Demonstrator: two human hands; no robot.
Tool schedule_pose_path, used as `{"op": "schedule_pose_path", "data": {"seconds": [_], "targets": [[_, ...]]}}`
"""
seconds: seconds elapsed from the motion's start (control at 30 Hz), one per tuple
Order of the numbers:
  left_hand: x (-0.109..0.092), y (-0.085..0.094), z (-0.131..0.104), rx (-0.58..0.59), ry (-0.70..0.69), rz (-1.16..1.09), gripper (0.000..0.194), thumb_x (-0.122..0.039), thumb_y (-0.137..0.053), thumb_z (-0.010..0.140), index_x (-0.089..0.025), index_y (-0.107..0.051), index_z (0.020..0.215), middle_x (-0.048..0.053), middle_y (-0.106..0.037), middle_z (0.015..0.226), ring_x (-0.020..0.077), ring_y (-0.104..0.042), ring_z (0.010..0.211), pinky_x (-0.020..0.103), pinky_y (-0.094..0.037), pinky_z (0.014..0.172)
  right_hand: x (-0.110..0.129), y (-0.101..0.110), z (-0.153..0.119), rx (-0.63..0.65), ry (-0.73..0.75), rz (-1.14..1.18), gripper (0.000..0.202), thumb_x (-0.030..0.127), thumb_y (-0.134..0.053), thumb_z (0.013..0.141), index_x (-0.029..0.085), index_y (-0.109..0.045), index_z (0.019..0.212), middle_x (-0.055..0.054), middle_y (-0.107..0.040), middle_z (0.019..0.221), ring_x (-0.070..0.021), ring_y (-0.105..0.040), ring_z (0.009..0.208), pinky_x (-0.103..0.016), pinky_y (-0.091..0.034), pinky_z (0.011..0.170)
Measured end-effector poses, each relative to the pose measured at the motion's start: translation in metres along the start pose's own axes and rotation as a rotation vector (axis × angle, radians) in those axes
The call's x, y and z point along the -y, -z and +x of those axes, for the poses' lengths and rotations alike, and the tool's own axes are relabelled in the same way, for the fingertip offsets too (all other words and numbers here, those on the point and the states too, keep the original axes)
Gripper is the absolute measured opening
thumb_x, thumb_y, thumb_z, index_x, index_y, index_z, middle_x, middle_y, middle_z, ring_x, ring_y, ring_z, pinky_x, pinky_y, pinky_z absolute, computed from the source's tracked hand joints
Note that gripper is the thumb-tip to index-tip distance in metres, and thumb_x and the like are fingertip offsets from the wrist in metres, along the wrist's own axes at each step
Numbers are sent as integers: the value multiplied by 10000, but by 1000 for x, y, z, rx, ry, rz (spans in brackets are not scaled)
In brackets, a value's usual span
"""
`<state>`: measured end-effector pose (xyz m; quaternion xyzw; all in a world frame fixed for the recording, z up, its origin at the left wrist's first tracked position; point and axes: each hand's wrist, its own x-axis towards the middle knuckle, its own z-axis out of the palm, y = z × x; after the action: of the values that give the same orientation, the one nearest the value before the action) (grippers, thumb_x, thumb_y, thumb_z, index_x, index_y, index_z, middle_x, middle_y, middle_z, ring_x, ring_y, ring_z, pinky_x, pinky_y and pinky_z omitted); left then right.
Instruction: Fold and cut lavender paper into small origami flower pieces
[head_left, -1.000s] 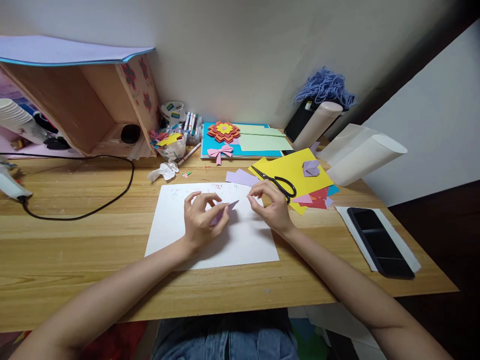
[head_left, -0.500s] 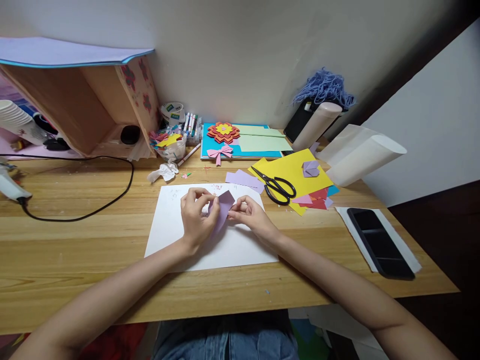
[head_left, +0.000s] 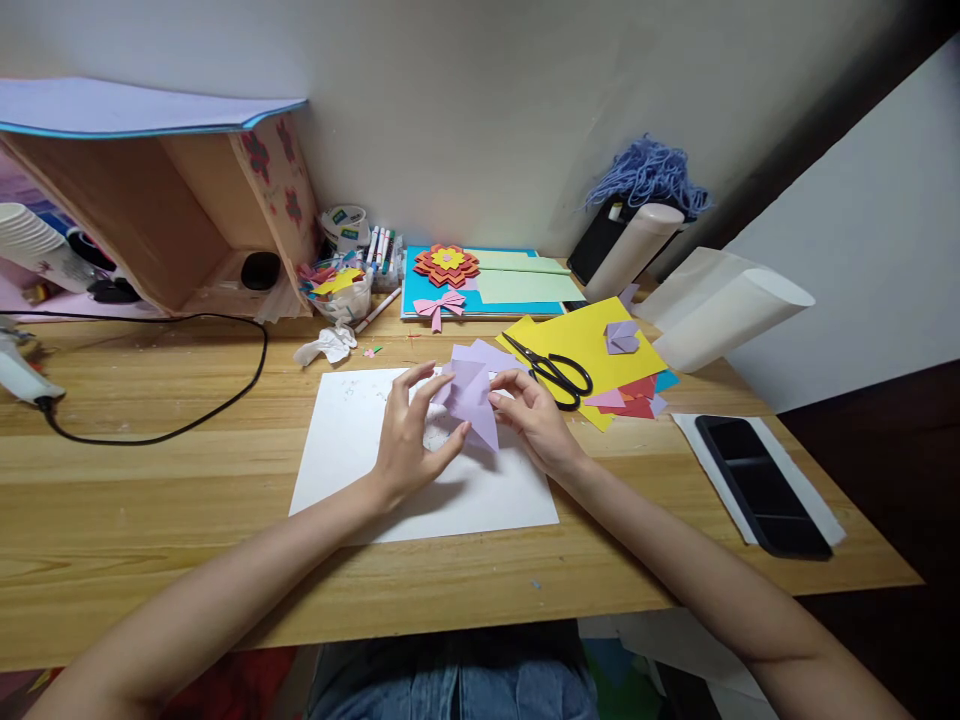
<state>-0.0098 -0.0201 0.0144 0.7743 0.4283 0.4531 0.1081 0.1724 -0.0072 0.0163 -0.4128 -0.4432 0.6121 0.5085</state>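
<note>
A creased piece of purple paper (head_left: 472,392) is held up over a white sheet (head_left: 345,450) lying on the wooden table. My right hand (head_left: 536,420) pinches its right edge between thumb and fingers. On the other side, my left hand (head_left: 416,430) has its thumb and fingers spread apart, close to the paper's left edge; whether a fingertip touches it is hard to tell. Behind the held piece lie flat purple paper strips (head_left: 499,357). Black-handled scissors (head_left: 559,375) rest on yellow paper (head_left: 592,340), near a folded purple paper heart (head_left: 622,338).
A blue pad (head_left: 420,295) carries a layered paper flower (head_left: 447,265) and a pink paper bow (head_left: 439,307). At the right lies a phone (head_left: 761,485); a paper roll (head_left: 735,320) stands behind it. A black cable (head_left: 165,437) curves at the left, by a crumpled tissue (head_left: 328,346).
The purple paper has moved right and turned, now showing a wider, creased face. My left hand has opened from its pinch, while my right hand has shifted right and up with the paper.
</note>
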Motion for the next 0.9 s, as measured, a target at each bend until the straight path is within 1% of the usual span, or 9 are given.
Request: {"op": "schedule_pose_path", "data": {"seconds": [0.07,0.13,0.27,0.37,0.43,0.57,0.67,0.77,0.9], "targets": [[-1,0,-1,56,-24,3,481,-295,-628,768,-250,-463,1217,127,-390,1305,286,-397,1226,492,-393,957,-1,1,-1,30,-27,-11,200,312,-692,706,222,-593,855,0,-572,897,-131,-576,753,-250,-511,669],[0,0,-1,79,-20,-1,421,-287,-622,779,-256,-502,1181,118,-384,1304,283,-402,1222,500,-396,961,-1,0,-2,59,-58,-15,208,317,-686,714,225,-604,882,-3,-599,880,-142,-590,742,-276,-513,689],[1,-1,-1,53,-2,-38,344,-251,-598,806,-238,-538,1144,109,-414,1258,252,-468,1145,475,-432,941,-2,-2,-4,113,-66,-16,251,322,-705,701,240,-598,913,-3,-610,907,-150,-601,793,-291,-514,725],[2,-2,-1,36,5,-56,310,-232,-586,819,-224,-555,1127,109,-425,1223,231,-501,1092,446,-454,926,-1,-5,-5,172,-34,-7,302,303,-749,655,244,-594,907,-11,-597,984,-159,-594,883,-308,-510,792],[2,-2,-2,29,5,-57,297,-228,-583,823,-221,-561,1119,108,-428,1203,230,-501,1088,441,-459,923,-3,-6,-5,195,-5,-13,331,285,-773,628,243,-593,903,-14,-586,996,-161,-586,911,-316,-505,824],[2,-3,-2,11,-15,-49,289,-218,-588,820,-212,-566,1108,108,-441,1169,229,-494,1090,436,-455,924,-8,-3,-5,173,69,-68,313,276,-765,650,241,-590,907,-14,-585,967,-158,-581,942,-308,-499,851],[2,-3,-2,-3,-31,-53,277,-205,-591,816,-213,-572,1092,101,-456,1140,213,-516,1040,410,-474,888,-11,-1,-4,139,101,-118,290,281,-747,679,240,-593,921,-22,-606,985,-162,-582,969,-309,-496,863],[3,-4,-4,-13,-52,-41,259,-193,-595,810,-206,-586,1069,94,-475,1115,190,-538,963,385,-482,853,-10,-2,-5,113,107,-117,288,285,-748,682,243,-601,926,-15,-625,962,-156,-601,929,-308,-501,852],[3,-4,-5,-41,-59,7,227,-190,-610,798,-194,-610,1025,88,-498,1078,178,-543,899,381,-473,834,-5,-7,-8,68,118,-114,303,294,-762,670,238,-607,925,-15,-628,911,-161,-609,901,-310,-507,833]]}}
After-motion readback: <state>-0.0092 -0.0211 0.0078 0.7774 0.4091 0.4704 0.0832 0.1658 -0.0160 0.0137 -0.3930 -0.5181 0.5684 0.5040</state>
